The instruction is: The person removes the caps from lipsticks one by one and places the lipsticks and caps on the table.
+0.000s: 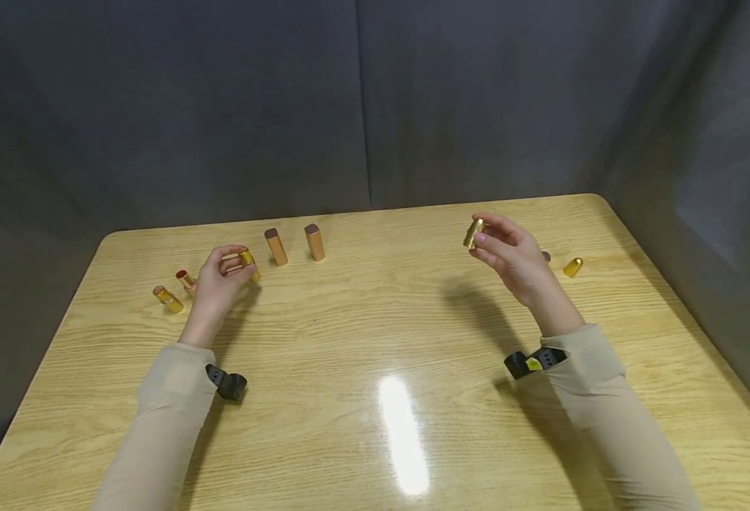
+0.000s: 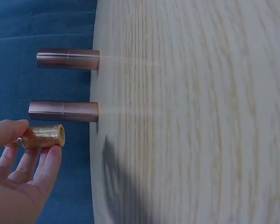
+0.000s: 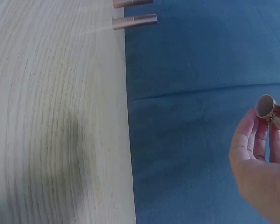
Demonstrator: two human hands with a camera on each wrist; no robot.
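Observation:
My left hand (image 1: 218, 287) pinches a gold lipstick tube (image 1: 249, 261) between thumb and fingers, above the left part of the table. In the left wrist view this lipstick tube (image 2: 44, 136) has a textured side and a round end turned towards the table; its other end is partly hidden by the thumb. Held up at the right, my right hand (image 1: 518, 259) grips a gold lipstick cap (image 1: 474, 233) by its sides. The right wrist view shows the cap (image 3: 267, 106) hollow, its mouth facing away from the palm, with dark markings on its side.
Two closed copper lipsticks (image 1: 275, 246) stand upright near the back edge. Left of my left hand are two uncapped lipsticks (image 1: 169, 300). A gold cap (image 1: 573, 267) lies beyond my right hand, beside a dark-topped piece (image 1: 546, 257) mostly hidden. Dark curtains surround the wooden table (image 1: 323, 341).

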